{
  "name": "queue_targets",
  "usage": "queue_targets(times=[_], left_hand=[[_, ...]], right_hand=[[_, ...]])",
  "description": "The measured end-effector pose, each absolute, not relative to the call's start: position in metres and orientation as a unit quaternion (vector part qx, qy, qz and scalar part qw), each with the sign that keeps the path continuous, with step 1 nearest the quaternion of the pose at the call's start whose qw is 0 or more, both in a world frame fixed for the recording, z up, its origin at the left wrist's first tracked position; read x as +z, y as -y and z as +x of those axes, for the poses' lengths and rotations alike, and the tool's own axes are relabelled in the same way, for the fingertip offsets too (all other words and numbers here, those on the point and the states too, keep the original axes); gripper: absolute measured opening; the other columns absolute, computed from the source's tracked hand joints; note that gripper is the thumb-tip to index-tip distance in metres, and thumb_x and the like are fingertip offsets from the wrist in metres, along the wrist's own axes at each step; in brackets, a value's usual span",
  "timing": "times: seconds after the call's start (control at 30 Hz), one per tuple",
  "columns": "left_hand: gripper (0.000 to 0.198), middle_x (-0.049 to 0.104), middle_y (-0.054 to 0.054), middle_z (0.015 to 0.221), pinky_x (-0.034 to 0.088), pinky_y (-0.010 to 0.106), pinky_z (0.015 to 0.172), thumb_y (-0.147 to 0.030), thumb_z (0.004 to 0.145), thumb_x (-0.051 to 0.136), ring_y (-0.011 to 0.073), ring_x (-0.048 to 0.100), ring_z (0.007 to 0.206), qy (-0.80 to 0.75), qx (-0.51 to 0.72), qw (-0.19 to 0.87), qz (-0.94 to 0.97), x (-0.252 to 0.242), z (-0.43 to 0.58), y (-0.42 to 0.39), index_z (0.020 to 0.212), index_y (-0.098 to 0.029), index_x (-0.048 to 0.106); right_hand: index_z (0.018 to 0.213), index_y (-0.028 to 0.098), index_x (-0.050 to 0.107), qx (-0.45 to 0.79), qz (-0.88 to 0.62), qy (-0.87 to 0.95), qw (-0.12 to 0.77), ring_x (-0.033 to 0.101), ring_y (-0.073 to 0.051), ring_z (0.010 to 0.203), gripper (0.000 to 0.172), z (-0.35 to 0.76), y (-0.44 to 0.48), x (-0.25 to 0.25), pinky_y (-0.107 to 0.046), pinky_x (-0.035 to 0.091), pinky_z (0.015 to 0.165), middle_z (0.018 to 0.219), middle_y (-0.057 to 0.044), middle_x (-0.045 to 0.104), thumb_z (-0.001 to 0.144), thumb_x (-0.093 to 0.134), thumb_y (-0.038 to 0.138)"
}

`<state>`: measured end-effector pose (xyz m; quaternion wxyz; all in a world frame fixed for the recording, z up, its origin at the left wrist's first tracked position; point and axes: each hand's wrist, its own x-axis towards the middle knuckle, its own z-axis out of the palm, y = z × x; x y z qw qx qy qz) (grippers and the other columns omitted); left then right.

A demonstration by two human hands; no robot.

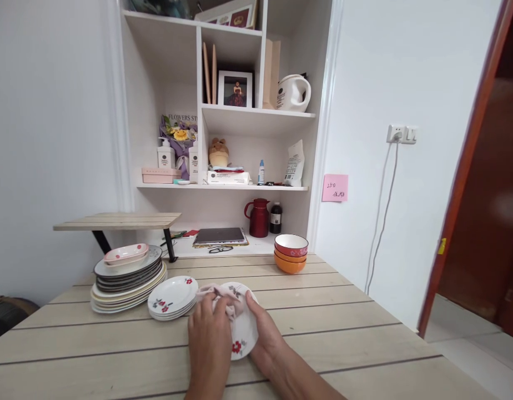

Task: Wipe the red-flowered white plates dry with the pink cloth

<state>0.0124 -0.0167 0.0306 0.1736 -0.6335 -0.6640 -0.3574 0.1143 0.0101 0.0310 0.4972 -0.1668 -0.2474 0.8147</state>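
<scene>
1. L hand: clamped on cloth, against plate.
2. R hand: grips plate edge; plate betw. hands, over worktop.
3. Wipe: apparently in prog.; plate stack L of hands, status unclear.

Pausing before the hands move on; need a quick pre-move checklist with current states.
1. Right hand holds the flowered plate: ok, thumb over the rim.
2. Left hand has the cloth against the plate's face: ok.
3. Held plate's underside clean: cannot tell, facing away from the camera.
4. Small plate stack neatly piled, to the left of the hands: ok.
5. Tall plate stack clear on top: not ok, a pink-and-white dish sits on it.
6. Bowls upright, nested and apart from both hands: ok.
</scene>
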Motion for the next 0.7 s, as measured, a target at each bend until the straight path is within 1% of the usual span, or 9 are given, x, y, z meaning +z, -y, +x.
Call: queue_targets(times=[0.13, 0.23, 0.33, 0.4, 0.5, 0.57, 0.7], left_hand=[[0.033, 0.059, 0.009, 0.113, 0.044, 0.039, 0.085, -0.004, 0.081, 0.050, 0.0262, 0.054, 0.103, 0.660, -0.354, 0.148, -0.646, 0.030, 0.013, 0.018, 0.095, -0.025, 0.071], [0.037, 0.060, 0.007, 0.113, 0.045, 0.038, 0.086, -0.001, 0.078, 0.051, 0.0253, 0.054, 0.103, 0.616, -0.358, 0.131, -0.690, 0.024, 0.020, 0.019, 0.098, -0.026, 0.070], [0.040, 0.060, 0.006, 0.112, 0.047, 0.037, 0.084, 0.001, 0.077, 0.047, 0.0232, 0.056, 0.100, 0.556, -0.361, 0.123, -0.739, 0.016, 0.026, 0.019, 0.097, -0.026, 0.069], [0.038, 0.060, 0.007, 0.113, 0.048, 0.038, 0.085, 0.001, 0.078, 0.045, 0.0230, 0.057, 0.100, 0.525, -0.364, 0.132, -0.758, 0.013, 0.028, 0.018, 0.095, -0.023, 0.068], [0.036, 0.061, 0.008, 0.113, 0.048, 0.039, 0.086, 0.000, 0.079, 0.044, 0.0242, 0.056, 0.103, 0.517, -0.367, 0.149, -0.759, 0.014, 0.027, 0.016, 0.094, -0.023, 0.067], [0.037, 0.061, 0.008, 0.114, 0.048, 0.040, 0.084, 0.000, 0.080, 0.045, 0.0255, 0.056, 0.104, 0.549, -0.370, 0.157, -0.733, 0.017, 0.024, 0.014, 0.097, -0.024, 0.067], [0.035, 0.059, 0.010, 0.116, 0.046, 0.043, 0.085, -0.003, 0.082, 0.047, 0.0283, 0.055, 0.107, 0.634, -0.370, 0.173, -0.657, 0.024, 0.015, 0.010, 0.101, -0.024, 0.068]], right_hand=[[0.112, 0.006, 0.064, 0.813, -0.208, 0.214, 0.500, 0.069, -0.027, 0.090, 0.054, 0.121, -0.013, 0.034, -0.037, 0.051, 0.081, 0.095, -0.015, 0.074, 0.085, 0.056, 0.052], [0.109, 0.007, 0.065, 0.818, -0.192, 0.213, 0.499, 0.069, -0.024, 0.082, 0.050, 0.126, -0.015, 0.036, -0.034, 0.051, 0.076, 0.093, -0.013, 0.075, 0.087, 0.054, 0.051], [0.102, 0.007, 0.068, 0.824, -0.188, 0.220, 0.487, 0.069, -0.021, 0.079, 0.046, 0.127, -0.015, 0.033, -0.030, 0.051, 0.074, 0.088, -0.011, 0.075, 0.086, 0.057, 0.049], [0.102, 0.006, 0.068, 0.826, -0.195, 0.230, 0.476, 0.069, -0.021, 0.082, 0.047, 0.127, -0.014, 0.031, -0.029, 0.051, 0.076, 0.088, -0.012, 0.075, 0.085, 0.059, 0.049], [0.109, 0.005, 0.066, 0.830, -0.194, 0.256, 0.457, 0.069, -0.023, 0.087, 0.054, 0.124, -0.012, 0.030, -0.030, 0.050, 0.080, 0.093, -0.014, 0.074, 0.083, 0.060, 0.052], [0.113, 0.006, 0.065, 0.826, -0.189, 0.272, 0.456, 0.068, -0.024, 0.090, 0.056, 0.122, -0.010, 0.030, -0.032, 0.050, 0.083, 0.096, -0.015, 0.074, 0.084, 0.059, 0.053], [0.117, 0.006, 0.063, 0.801, -0.165, 0.293, 0.495, 0.067, -0.026, 0.099, 0.052, 0.116, -0.010, 0.028, -0.036, 0.047, 0.092, 0.104, -0.015, 0.073, 0.085, 0.059, 0.047]])
